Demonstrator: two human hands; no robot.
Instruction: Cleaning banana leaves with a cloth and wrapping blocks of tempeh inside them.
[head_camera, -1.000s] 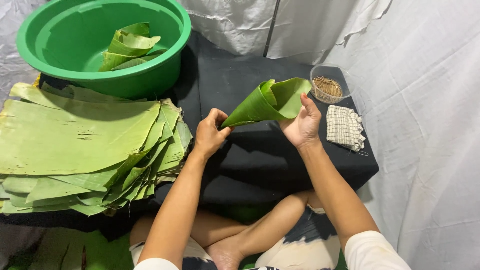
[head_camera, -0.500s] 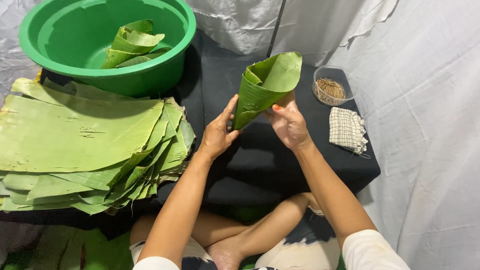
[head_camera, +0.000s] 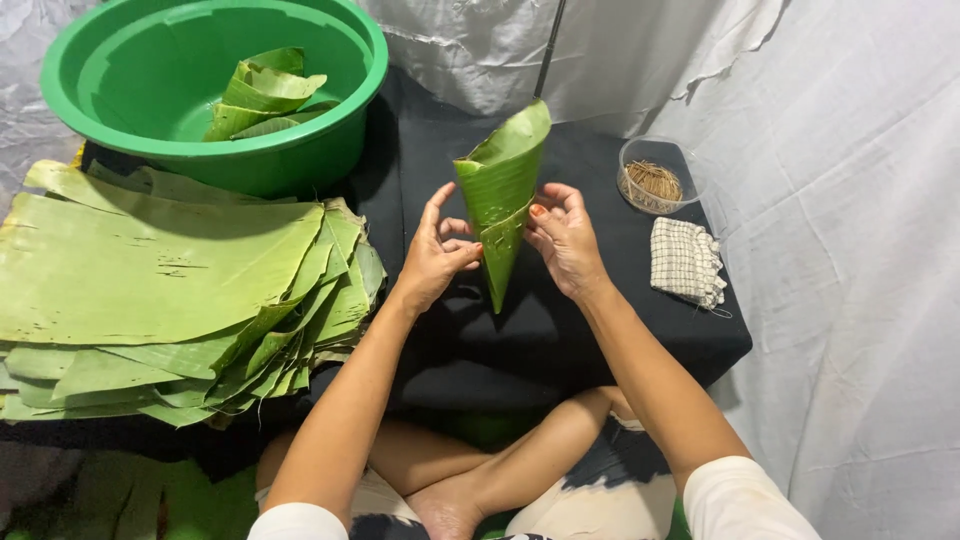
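A leaf cone (head_camera: 500, 205), rolled from a green banana leaf, stands upright in the air above the black table (head_camera: 600, 330), its tip pointing down and its open mouth up. The left hand (head_camera: 437, 255) pinches the cone's left edge near the middle between thumb and fingertips, a closed grip on the leaf. The right hand (head_camera: 565, 240) cups the cone's right side with fingers curled against it; how tightly that grip closes is hard to tell from this angle.

Left of the cone, a thick stack of flat banana leaves (head_camera: 170, 290) lies on the table. Behind that stack sits a green basin (head_camera: 345, 120) with a few folded leaves (head_camera: 262, 95) inside. Right of the cone stands a small clear bowl (head_camera: 632, 160) of brown sticks or fibres, and just in front of it lies a checked cloth (head_camera: 685, 262).
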